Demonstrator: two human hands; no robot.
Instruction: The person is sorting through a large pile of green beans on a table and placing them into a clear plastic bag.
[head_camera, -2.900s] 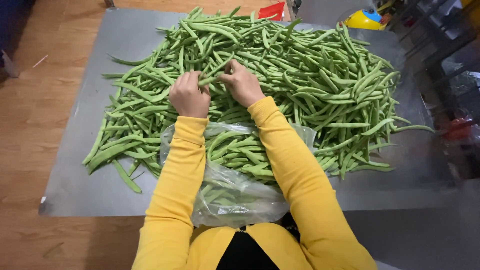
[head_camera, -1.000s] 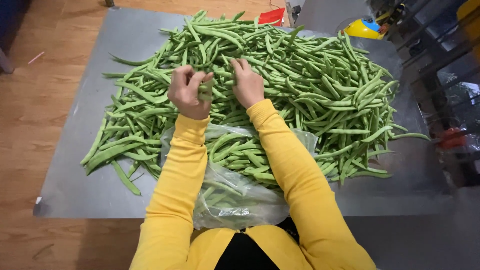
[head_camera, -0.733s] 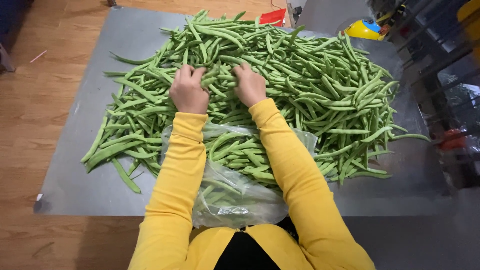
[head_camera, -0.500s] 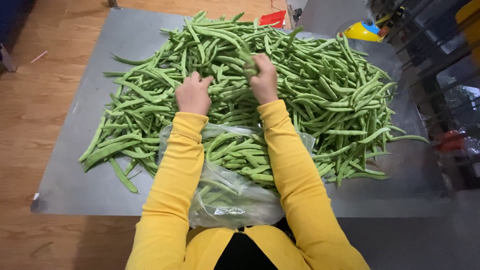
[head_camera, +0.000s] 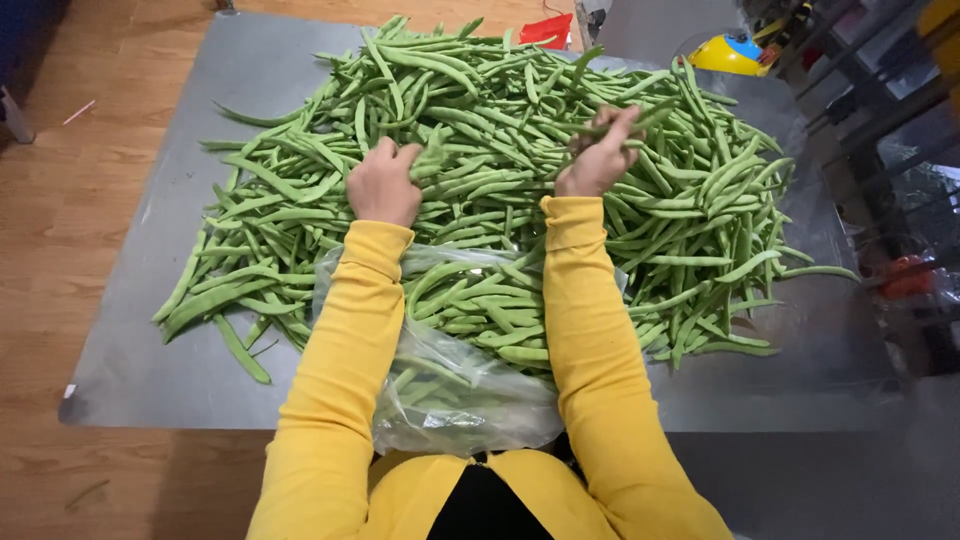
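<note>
Nearest the person, a clear plastic bag (head_camera: 470, 400) hangs over the near edge of the worktop (head_camera: 160, 360), its mouth open toward the heap and already part-filled with green beans. Just beyond it the left hand (head_camera: 383, 185) rests curled on the bean pile (head_camera: 500, 140), fingers closed around a bean or two at the pile's middle. The right hand (head_camera: 598, 158) is lifted a little above the heap toward the right side, fingertips pinched on a thin bean (head_camera: 640, 118) or stalk — too blurred to say which. The bag looks to me like the weak point: it droops off the near edge with nothing pinning it, so the weight of the beans could drag it down into the person's lap; loose beans along the left and right fringes of the heap could also roll off if the pile is pushed. The worktop is a dull grey metal sheet, bare along its left edge and near corners. It sits over a wooden floor (head_camera: 60, 200); past the far right corner there is a yellow and blue plastic object (head_camera: 728, 55), a red thing (head_camera: 548, 28) at the far edge, and dark shelving (head_camera: 880, 100) beyond — cluttered, hard to read.
</note>
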